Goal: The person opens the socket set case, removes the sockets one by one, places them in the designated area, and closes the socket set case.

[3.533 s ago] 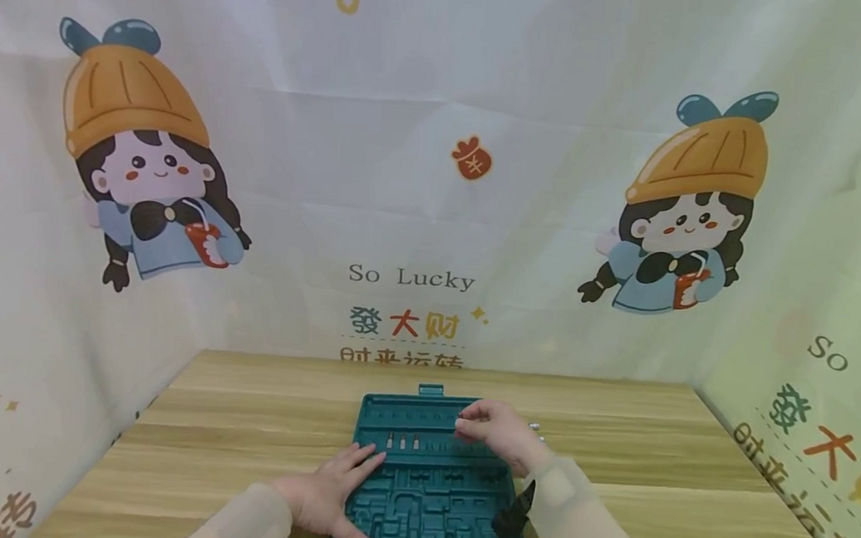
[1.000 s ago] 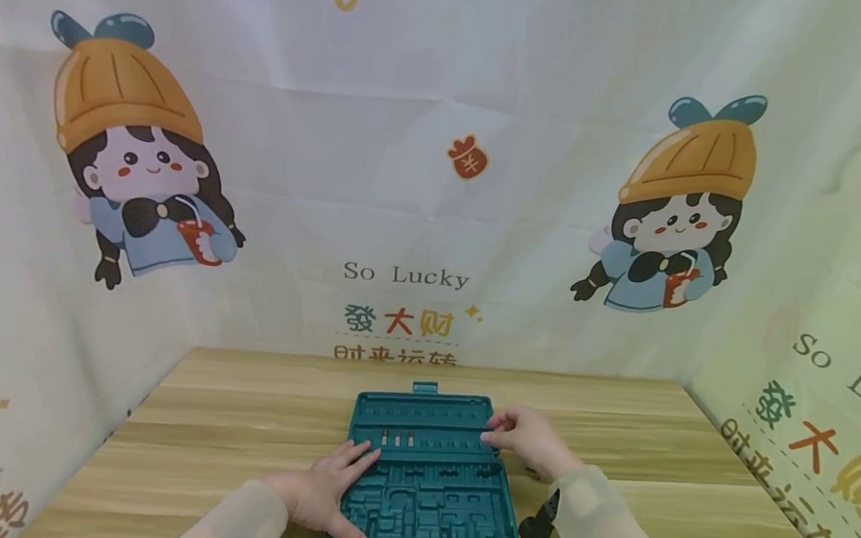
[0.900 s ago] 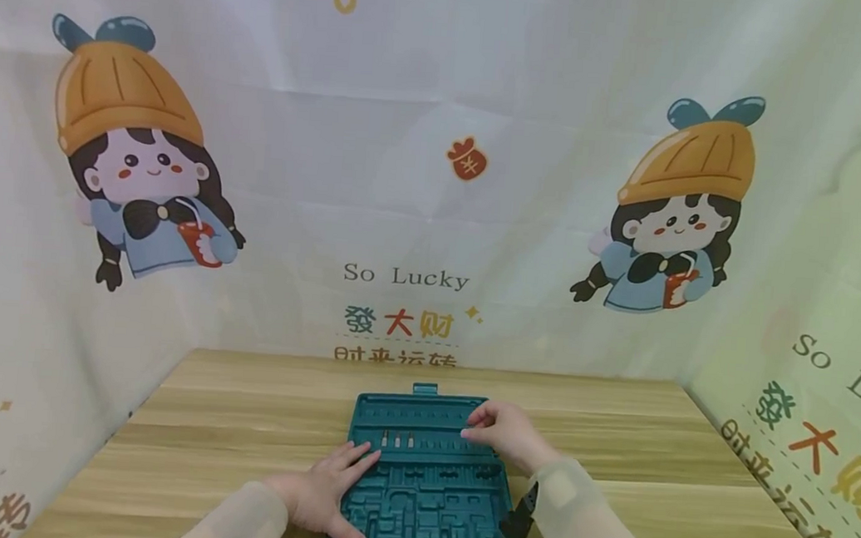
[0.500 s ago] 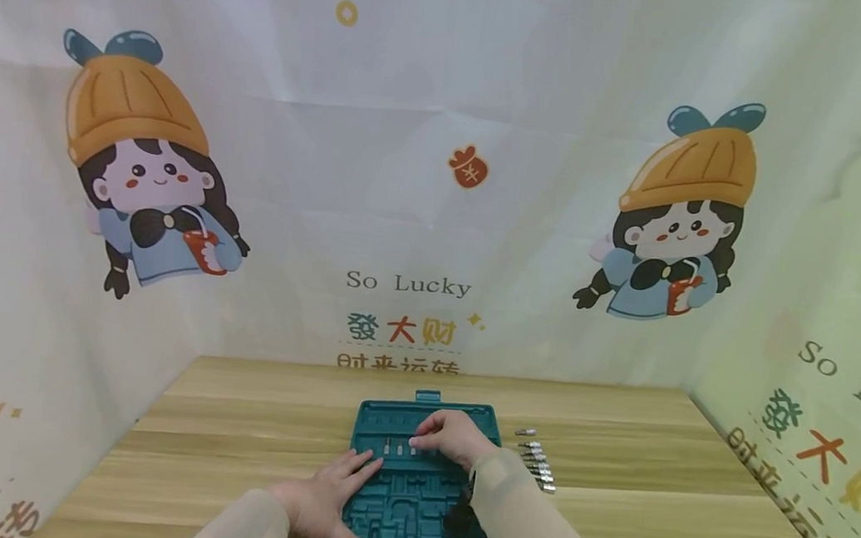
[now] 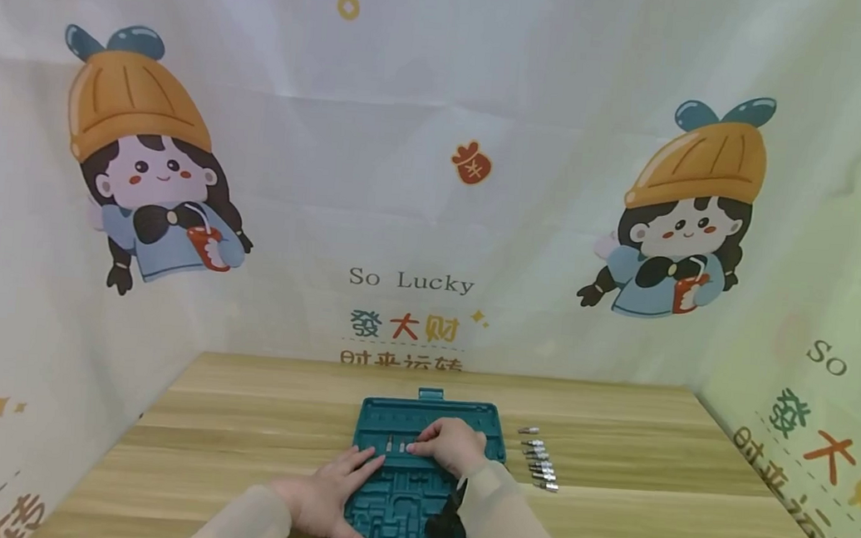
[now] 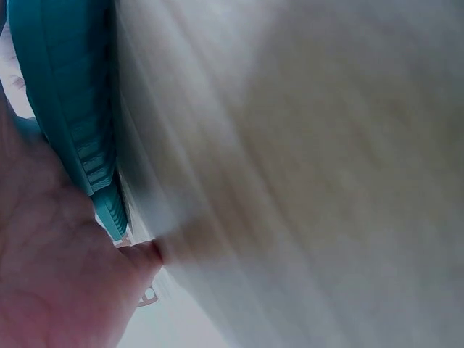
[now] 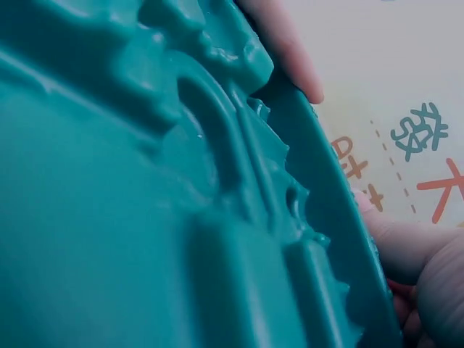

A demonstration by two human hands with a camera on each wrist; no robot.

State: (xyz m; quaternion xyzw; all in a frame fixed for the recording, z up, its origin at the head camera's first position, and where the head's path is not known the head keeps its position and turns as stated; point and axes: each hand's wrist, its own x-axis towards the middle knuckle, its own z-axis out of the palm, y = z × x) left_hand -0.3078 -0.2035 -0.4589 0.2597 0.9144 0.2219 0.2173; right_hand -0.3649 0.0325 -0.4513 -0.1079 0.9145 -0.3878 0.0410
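Note:
A teal tool case point(image 5: 491, 422) lies open on the table, its moulded slots facing up. My left hand point(image 5: 324, 497) rests along the case's left side with fingers spread; in the left wrist view the palm point(image 6: 65, 268) is beside the case wall point(image 6: 65, 87). My right hand point(image 5: 454, 446) reaches over the case's middle row, thumb and index finger pinching at the third small silver bit socket, which the fingertips hide. Left of them sit two bit sockets point(image 5: 390, 444) in their slots. The right wrist view shows the thumb point(image 7: 399, 239) past the case edge.
To the right of the case, several silver bit sockets point(image 5: 537, 455) lie in a rough column on the wooden table point(image 5: 645, 517). A printed cloth point(image 5: 537, 251) hangs behind and on both sides.
My right hand has moved from the case's right edge leftward to the third bit socket, uncovering the sockets on the table. The left hand keeps its place on the case.

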